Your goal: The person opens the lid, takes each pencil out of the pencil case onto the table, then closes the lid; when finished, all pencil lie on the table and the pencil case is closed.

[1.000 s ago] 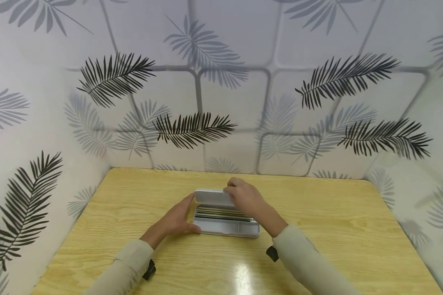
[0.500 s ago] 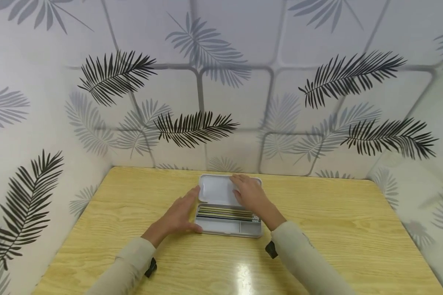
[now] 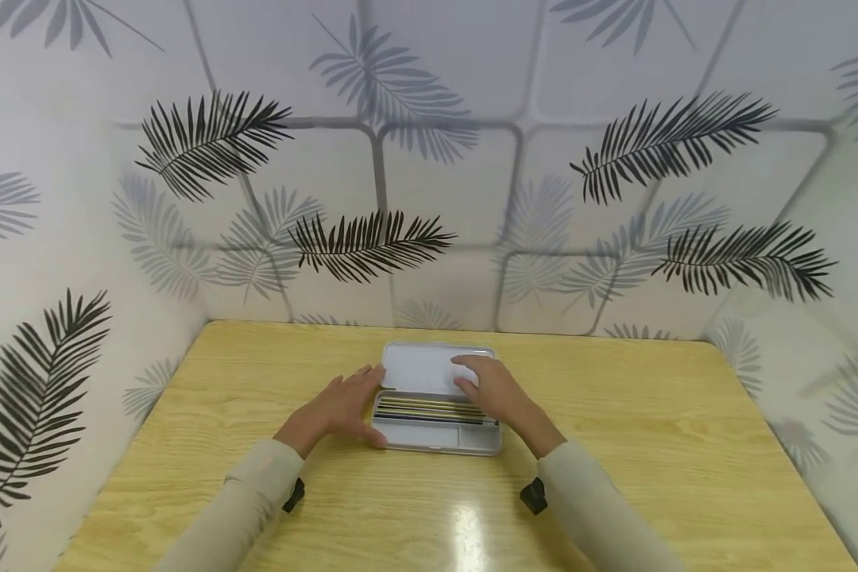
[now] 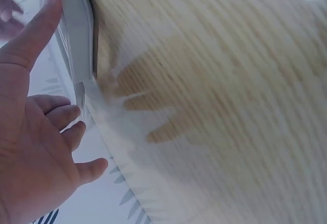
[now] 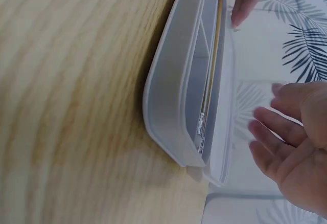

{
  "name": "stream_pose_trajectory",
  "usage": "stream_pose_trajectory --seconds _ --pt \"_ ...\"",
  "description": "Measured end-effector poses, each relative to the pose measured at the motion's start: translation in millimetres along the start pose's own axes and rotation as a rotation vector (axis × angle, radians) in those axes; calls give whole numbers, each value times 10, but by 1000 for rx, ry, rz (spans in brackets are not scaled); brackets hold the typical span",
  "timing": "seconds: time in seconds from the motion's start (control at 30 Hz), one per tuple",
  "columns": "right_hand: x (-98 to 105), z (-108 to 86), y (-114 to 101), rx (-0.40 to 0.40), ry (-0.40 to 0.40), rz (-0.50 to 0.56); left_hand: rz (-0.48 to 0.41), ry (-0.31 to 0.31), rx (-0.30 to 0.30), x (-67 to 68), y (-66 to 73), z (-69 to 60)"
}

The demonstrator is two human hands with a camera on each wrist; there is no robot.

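A light grey pencil case (image 3: 415, 434) lies on the table in front of me, its lid (image 3: 416, 368) folded back toward the wall. Several pencils (image 3: 422, 410) lie side by side in its rear compartment, and a divider splits the front part. My left hand (image 3: 339, 409) is at the case's left end, thumb against the front corner and fingers spread by the lid's edge. In the left wrist view the thumb (image 4: 38, 32) lies along the case's side. My right hand (image 3: 499, 391), fingers loosely bent, hovers over the lid's right part; the right wrist view shows its fingers holding nothing.
The wood-grain table (image 3: 651, 445) reaches back to a wall (image 3: 465, 183) with a leaf pattern. Its surface extends on both sides of the case and in front of it. Dark wrist devices (image 3: 534, 496) sit under both sleeves.
The lid has swung from half raised to folded fully back. My right hand has let go of its edge and eased slightly away. My left hand has stayed at the case's left end.
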State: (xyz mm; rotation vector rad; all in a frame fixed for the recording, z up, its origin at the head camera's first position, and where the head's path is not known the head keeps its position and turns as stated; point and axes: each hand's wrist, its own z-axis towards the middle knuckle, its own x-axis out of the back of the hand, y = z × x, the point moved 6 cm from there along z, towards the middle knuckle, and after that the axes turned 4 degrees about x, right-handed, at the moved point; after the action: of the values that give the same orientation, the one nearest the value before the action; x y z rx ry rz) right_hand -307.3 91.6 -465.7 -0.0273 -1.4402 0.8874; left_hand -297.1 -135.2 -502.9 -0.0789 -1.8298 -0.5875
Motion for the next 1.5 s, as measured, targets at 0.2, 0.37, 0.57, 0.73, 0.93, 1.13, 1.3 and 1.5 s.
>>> stream_pose_trajectory --seconds 0.2,0.37,0.57,0.73,0.93,1.13,1.3,1.5 --pt "-26 -161 173 -130 -45 258 -43 -16 14 0 -50 -2" --pt "-84 -260 251 -193 -135 415 -92 -14 8 -2 -54 -2" --pt "-140 -286 240 -190 -190 439 -146 -19 34 -28 -77 2" --pt "-168 -262 210 -137 -197 412 -186 1 15 -36 -83 2" --pt "-187 -218 189 -132 -197 394 -182 9 18 -44 -92 10" --pt "-215 -181 156 -101 -187 343 -202 1 29 -30 -89 5" --pt "-240 -162 118 -58 -216 296 -196 -3 42 -35 -99 8" --pt "-260 -179 111 -26 -247 295 -188 -7 59 -39 -102 3"
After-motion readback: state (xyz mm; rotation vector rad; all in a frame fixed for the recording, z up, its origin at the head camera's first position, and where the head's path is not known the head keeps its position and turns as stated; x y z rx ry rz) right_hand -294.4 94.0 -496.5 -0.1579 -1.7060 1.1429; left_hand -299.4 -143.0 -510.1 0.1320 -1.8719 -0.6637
